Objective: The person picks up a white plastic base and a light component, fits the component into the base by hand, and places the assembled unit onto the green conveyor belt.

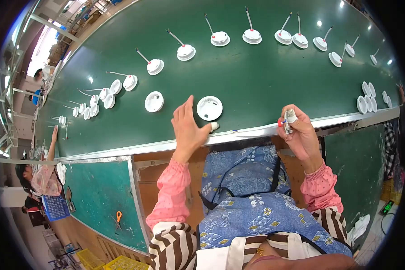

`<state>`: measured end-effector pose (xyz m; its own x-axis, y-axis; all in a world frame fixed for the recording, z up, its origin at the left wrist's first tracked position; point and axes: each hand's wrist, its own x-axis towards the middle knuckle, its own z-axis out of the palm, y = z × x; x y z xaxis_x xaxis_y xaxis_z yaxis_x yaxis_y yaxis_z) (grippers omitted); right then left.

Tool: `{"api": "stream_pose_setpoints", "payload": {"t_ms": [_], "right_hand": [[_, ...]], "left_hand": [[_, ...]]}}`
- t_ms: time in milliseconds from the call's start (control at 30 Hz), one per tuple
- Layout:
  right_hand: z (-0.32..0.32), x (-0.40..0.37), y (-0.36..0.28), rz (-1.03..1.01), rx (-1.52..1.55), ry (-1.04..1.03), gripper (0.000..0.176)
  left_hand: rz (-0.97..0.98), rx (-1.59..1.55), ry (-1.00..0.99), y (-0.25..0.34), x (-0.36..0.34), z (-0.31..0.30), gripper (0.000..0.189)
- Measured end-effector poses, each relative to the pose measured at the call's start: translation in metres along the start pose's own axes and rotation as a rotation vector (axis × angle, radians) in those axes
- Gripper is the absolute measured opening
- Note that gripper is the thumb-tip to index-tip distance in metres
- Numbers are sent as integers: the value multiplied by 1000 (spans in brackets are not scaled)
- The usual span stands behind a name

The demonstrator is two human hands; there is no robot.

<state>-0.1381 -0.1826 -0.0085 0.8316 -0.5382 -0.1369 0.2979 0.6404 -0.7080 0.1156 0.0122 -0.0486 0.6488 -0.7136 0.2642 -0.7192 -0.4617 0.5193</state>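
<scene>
My left hand (pixel 189 130) is open, fingers spread, beside a white round plastic cup (pixel 209 108) that lies hollow side up near the table edge. A white wrap covers my left thumb, which is right at the cup's lower rim. At the right, over the metal edge strip, my right hand (pixel 301 135) is closed in a pinch on a small part with a red ring (pixel 281 122) and short wires; its rest is hidden by the fingers. A second white cup (pixel 154 101) lies to the left of my left hand.
White caps with upright cables (pixel 220 38) stand in a curved row along the green table (pixel 265 76). More cups (pixel 367 97) cluster at the right. Another person's arm (pixel 52 141) reaches onto the table at far left. Orange-handled scissors (pixel 119 216) lie on a lower green panel.
</scene>
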Motion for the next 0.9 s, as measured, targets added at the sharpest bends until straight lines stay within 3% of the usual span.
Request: {"api": "stream_pose_setpoints", "payload": {"t_ms": [133,300,567,667,900], "right_hand": [[26,6,1,-124,-155,-27,19],[45,6,3,-181,-426,-60,18],[59,6,10,-249,-658,-175,12],[63,4,15,-312,-726,-117,6],[72,17,36,-768,-1239,-26,19]], "left_hand": [[105,10,-46,5,13,14,89],[129,-222,-29,32,-3,9,80],[232,-267,39,43,-11,-2,83],[249,-264,43,44,-13,-4,84],[366,-268,77,83,-23,-13,81]]}}
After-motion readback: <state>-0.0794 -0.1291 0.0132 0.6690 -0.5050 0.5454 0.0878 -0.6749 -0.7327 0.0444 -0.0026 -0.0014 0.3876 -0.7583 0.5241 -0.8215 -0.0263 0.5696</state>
